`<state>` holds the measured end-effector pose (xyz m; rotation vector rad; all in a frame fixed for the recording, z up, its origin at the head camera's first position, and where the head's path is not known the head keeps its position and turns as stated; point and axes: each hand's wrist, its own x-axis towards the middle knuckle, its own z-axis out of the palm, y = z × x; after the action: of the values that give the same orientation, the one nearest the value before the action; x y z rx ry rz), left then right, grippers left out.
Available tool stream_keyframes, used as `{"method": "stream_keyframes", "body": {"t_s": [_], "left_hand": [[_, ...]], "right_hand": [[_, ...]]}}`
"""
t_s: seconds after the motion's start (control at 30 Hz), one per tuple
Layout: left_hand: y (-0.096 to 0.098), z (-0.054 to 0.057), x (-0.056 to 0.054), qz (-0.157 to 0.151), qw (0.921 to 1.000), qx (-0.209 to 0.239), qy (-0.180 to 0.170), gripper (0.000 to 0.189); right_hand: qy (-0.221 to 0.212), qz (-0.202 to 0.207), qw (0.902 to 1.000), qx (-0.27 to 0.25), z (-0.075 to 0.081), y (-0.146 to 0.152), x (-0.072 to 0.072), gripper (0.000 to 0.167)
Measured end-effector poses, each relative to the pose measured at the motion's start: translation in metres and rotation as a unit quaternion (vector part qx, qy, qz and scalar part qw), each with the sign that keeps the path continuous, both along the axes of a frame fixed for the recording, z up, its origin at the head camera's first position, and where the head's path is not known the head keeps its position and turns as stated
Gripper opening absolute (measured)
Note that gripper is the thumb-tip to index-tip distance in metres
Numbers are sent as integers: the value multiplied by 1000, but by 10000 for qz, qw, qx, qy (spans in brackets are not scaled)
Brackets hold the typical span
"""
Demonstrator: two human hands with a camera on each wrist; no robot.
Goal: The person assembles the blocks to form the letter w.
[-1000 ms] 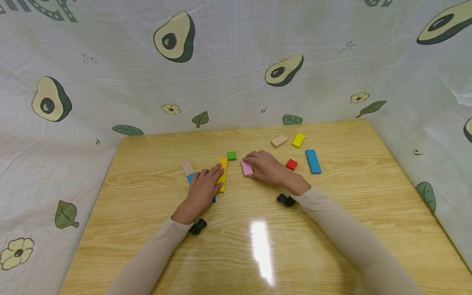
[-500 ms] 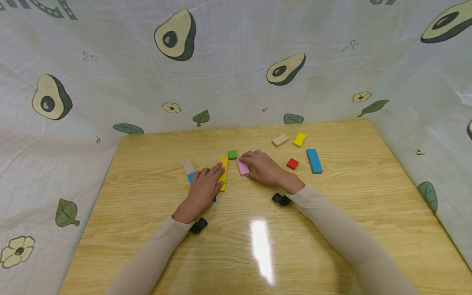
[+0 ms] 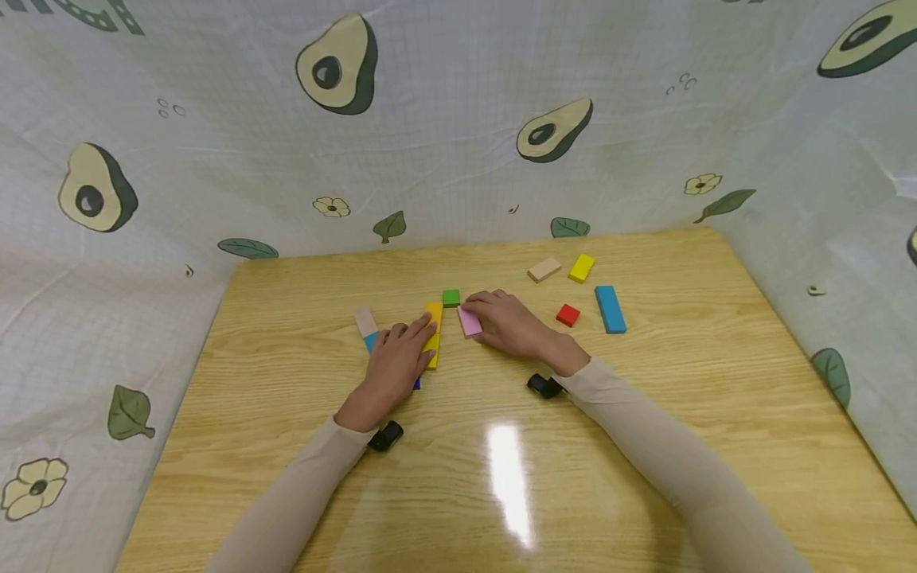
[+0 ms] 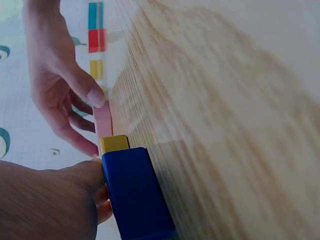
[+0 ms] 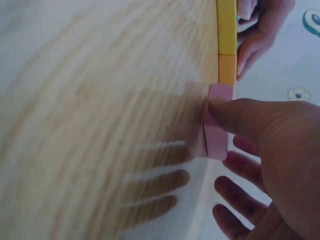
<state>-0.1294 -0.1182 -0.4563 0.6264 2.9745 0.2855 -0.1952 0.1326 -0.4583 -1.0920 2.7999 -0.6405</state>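
Observation:
My right hand (image 3: 509, 322) pinches a pink block (image 3: 470, 321) between thumb and fingers, low over the table. Left of it lie an orange block (image 3: 434, 310) and a yellow block (image 3: 433, 356), end to end. My left hand (image 3: 399, 362) rests on these two with its fingers extended. Partly hidden beneath that hand are a dark blue block (image 4: 135, 195) and a light blue block (image 3: 370, 342), which meets a pale wooden block (image 3: 365, 321). Just beyond the pink block sits a small green block (image 3: 450, 298).
To the right lie a red block (image 3: 568, 315), a long blue block (image 3: 611, 309), another wooden block (image 3: 544, 270) and a second yellow block (image 3: 582, 268). An avocado-print cloth (image 3: 444, 159) hangs along the back and sides of the wooden table (image 3: 286, 477).
The right hand has shifted left with the pink block, nearer the orange and yellow blocks and the green one. My left hand has stayed in place.

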Motion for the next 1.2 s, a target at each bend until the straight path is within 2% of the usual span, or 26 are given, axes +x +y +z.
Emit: {"method": "stream_keyframes", "body": {"t_s": [0.27, 0.5, 0.87, 1.2], "left_hand": [[0, 0, 1, 7, 10000, 73, 14, 51], [-1, -1, 1, -9, 9999, 102, 85, 52], [-1, 0, 2, -23, 9999, 125, 42, 52], [-1, -1, 2, -38, 9998, 158, 114, 51]], "right_hand": [[-292, -469, 9985, 7, 10, 18, 2, 55], [-124, -1003, 9949, 17, 14, 52, -6, 58], [248, -2047, 9785, 34, 11, 87, -18, 59], [-8, -2425, 9695, 348, 10, 96, -29, 65]]}}
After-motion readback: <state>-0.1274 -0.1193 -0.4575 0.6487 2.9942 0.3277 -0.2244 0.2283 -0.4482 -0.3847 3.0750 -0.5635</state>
